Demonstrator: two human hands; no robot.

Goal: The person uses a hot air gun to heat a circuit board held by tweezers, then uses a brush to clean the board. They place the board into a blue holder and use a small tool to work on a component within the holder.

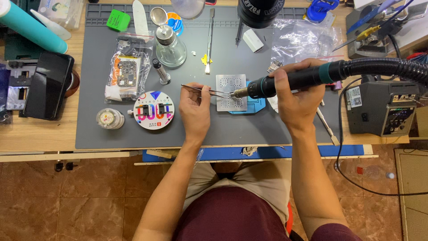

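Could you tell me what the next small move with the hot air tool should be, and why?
Probably hold the hot air tool steady in the right hand: its nozzle already sits at the metal stencil plate, right where the tweezers in the left hand press.

We look straight down from our head, fairly close, at the grey mat [133, 134], our knees at the bottom edge.

Bright, even light is falling from above onto the grey rubber work mat [249, 129], casting only soft, short shadows; glare is glinting off the crinkled clear plastic bag [299, 40] at upper right, straight edges are bowing slightly toward the frame corners, and focus is staying sharp throughout
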